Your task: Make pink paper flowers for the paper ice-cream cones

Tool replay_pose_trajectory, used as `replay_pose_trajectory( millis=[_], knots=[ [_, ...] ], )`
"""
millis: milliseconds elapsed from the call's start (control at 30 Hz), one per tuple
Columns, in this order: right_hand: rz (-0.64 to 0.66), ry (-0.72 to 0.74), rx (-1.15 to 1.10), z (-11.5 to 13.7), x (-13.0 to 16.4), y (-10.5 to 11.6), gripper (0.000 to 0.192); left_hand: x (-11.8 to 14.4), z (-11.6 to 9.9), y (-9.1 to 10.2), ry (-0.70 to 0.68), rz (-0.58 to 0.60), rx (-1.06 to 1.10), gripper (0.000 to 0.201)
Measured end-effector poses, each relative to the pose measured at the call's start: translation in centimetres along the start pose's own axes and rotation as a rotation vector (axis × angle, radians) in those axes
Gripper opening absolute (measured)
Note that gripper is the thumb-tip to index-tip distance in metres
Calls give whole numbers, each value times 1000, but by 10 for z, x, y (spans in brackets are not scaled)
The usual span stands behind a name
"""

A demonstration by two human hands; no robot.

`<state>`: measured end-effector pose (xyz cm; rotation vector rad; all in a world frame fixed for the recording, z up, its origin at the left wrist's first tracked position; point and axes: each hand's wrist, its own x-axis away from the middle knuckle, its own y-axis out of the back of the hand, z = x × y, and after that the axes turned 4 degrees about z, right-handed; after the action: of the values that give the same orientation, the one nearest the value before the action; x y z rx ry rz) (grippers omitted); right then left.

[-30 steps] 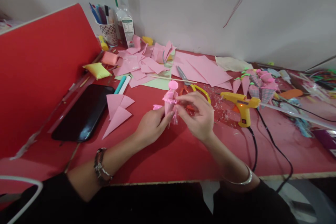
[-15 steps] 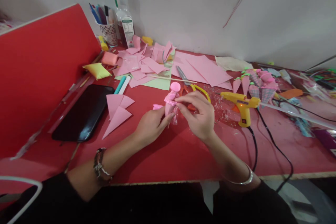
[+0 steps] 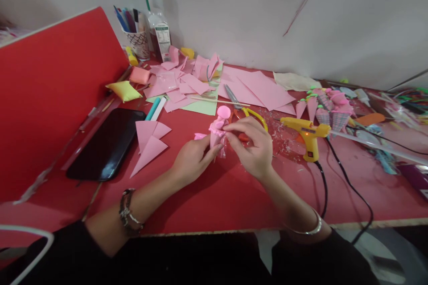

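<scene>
A small pink paper cone (image 3: 215, 140) is held upright in my left hand (image 3: 192, 160), thumb in front and fingers behind. Bright pink clay (image 3: 217, 129) forms a frilled rim around its top. Above the rim stands a round pink piece (image 3: 224, 112), perhaps a lid or a clay ball behind the cone. My right hand (image 3: 254, 147) has its thumb and index finger closed at the right side of the clay rim. Clear plastic (image 3: 223, 148) shows just behind the cone. Another bit of pink clay (image 3: 199, 136) lies beyond my left fingers.
A yellow glue gun (image 3: 306, 131) with a black cord lies right, near yellow-handled scissors (image 3: 254, 116). Several finished cones (image 3: 329, 107) are grouped behind it. At left are pink paper pieces (image 3: 150, 144) and a black phone (image 3: 107, 144). Pink scraps (image 3: 187, 81) and a glass bottle (image 3: 159, 26) stand behind.
Almost nothing differs. Both hands stay at the cone, and my right fingertips have shifted very slightly at the clay rim.
</scene>
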<state>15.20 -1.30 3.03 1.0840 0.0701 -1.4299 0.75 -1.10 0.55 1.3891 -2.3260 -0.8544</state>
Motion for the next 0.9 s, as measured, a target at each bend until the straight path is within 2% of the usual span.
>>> replay_pose_trajectory(
  millis=[133,233,300,467,567,700,800,900],
  knots=[
    [-51,-16,-75,0,2,0,15,-1,1,0,-64,-52,109,32],
    [-99,-80,-176,-2,4,-1,17,-2,2,1,-73,-97,171,28],
    [-43,-134,-240,-6,4,-3,20,-2,3,1,-71,-121,196,24],
    [244,-200,-349,-13,5,-7,38,0,6,0,-75,-160,235,21],
    [321,-227,-407,-11,7,-10,28,0,7,-1,-76,-166,245,20],
    [341,-207,-480,-7,8,-13,17,0,5,-2,-77,-162,221,14],
    [301,-226,-450,-8,6,-12,15,-1,4,-2,-116,-185,184,21],
    [256,-270,-430,-12,4,-10,12,-2,6,-1,-113,-274,154,31]
  ],
)
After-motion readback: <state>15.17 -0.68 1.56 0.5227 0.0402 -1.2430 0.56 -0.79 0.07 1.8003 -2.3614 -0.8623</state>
